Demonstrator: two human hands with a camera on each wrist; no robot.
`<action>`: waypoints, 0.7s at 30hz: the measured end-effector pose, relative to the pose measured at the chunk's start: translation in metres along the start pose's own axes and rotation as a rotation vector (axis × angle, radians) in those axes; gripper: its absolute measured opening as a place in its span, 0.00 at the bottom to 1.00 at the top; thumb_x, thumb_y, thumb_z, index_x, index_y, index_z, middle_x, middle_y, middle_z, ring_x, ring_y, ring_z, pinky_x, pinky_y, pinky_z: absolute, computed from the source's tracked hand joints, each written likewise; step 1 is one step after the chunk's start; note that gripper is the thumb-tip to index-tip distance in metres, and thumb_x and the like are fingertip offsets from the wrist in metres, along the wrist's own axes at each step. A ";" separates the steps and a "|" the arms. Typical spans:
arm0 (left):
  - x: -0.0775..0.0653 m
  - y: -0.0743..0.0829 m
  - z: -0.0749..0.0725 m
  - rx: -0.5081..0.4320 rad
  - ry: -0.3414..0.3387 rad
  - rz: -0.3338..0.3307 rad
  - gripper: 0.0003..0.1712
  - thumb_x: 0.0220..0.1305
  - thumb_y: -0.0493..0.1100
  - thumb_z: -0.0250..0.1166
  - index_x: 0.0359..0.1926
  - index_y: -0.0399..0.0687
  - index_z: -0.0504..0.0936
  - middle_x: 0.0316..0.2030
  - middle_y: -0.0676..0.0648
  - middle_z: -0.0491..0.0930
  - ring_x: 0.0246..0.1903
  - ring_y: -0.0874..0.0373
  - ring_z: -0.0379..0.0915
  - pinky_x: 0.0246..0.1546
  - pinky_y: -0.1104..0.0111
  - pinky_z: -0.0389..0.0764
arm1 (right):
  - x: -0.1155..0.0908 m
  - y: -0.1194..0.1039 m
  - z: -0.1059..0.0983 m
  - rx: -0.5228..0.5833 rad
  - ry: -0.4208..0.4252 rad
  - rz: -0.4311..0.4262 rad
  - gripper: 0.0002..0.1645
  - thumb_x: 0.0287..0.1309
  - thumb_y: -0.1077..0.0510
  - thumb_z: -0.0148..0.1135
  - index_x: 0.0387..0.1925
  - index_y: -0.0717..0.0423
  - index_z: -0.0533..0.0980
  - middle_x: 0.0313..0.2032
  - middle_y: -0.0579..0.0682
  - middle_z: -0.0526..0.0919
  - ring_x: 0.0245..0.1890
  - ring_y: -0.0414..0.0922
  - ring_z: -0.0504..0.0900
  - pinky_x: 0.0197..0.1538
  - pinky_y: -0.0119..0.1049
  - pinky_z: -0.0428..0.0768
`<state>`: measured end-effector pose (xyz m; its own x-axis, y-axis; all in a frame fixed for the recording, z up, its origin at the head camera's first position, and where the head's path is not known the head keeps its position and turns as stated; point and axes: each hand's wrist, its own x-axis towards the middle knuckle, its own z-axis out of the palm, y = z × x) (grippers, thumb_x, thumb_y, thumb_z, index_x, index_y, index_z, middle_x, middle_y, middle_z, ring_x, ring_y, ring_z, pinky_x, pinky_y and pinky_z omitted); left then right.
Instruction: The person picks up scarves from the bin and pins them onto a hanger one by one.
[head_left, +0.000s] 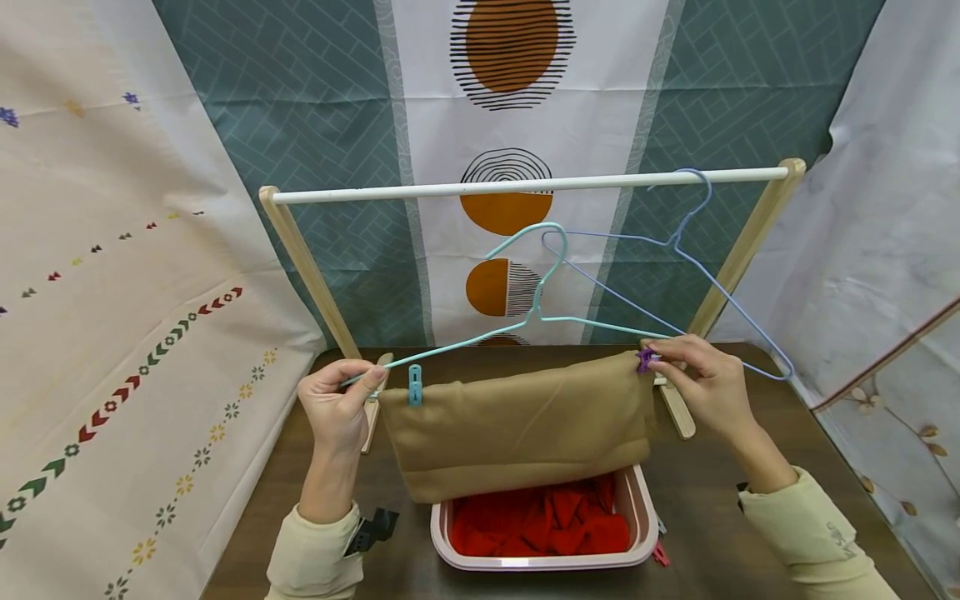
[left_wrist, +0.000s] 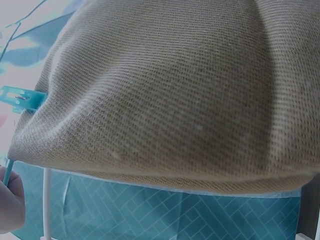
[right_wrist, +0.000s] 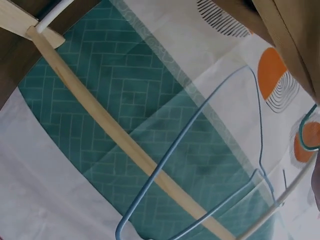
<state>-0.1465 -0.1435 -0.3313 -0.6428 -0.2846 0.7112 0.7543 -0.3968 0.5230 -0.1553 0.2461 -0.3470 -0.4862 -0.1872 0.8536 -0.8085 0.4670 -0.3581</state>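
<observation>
A folded tan cloth hangs over the lower bar of a mint-green hanger, its hook pointing up. A teal clothespin is clipped on the cloth near its left end. My left hand pinches the hanger's left corner between thumb and fingers. At the cloth's right top corner, my right hand pinches a purple clothespin. The left wrist view is mostly filled by the tan cloth, with the teal clothespin at its edge. Hardly any of the right hand shows in the right wrist view.
A drying rack's white rod spans behind the hands on wooden legs. On its right part hangs a blue hanger. Below the cloth stands a pink basket holding red fabric; a red clothespin lies beside it.
</observation>
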 end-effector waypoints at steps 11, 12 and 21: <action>0.000 0.000 -0.002 0.023 0.017 0.010 0.06 0.40 0.20 0.67 0.18 0.30 0.81 0.15 0.46 0.79 0.14 0.64 0.71 0.17 0.77 0.71 | -0.010 0.013 0.007 -0.177 0.083 -0.119 0.30 0.54 0.42 0.57 0.28 0.70 0.80 0.30 0.63 0.72 0.30 0.44 0.66 0.36 0.20 0.61; 0.000 0.000 -0.003 0.024 0.015 0.013 0.06 0.41 0.20 0.67 0.18 0.29 0.81 0.14 0.46 0.79 0.13 0.65 0.69 0.17 0.77 0.70 | -0.009 0.011 0.006 -0.171 0.084 -0.116 0.30 0.54 0.42 0.57 0.28 0.71 0.80 0.31 0.64 0.71 0.31 0.45 0.67 0.37 0.20 0.61; 0.000 0.000 -0.004 0.001 -0.006 0.017 0.05 0.43 0.21 0.67 0.19 0.29 0.82 0.14 0.46 0.78 0.09 0.66 0.56 0.15 0.78 0.65 | 0.013 -0.025 0.004 -0.032 0.152 -0.043 0.32 0.54 0.42 0.60 0.26 0.73 0.74 0.33 0.69 0.72 0.43 0.36 0.71 0.45 0.24 0.66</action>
<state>-0.1470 -0.1465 -0.3330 -0.6288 -0.2861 0.7230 0.7655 -0.3909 0.5111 -0.1427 0.2287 -0.3281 -0.3937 -0.0754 0.9161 -0.8153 0.4890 -0.3101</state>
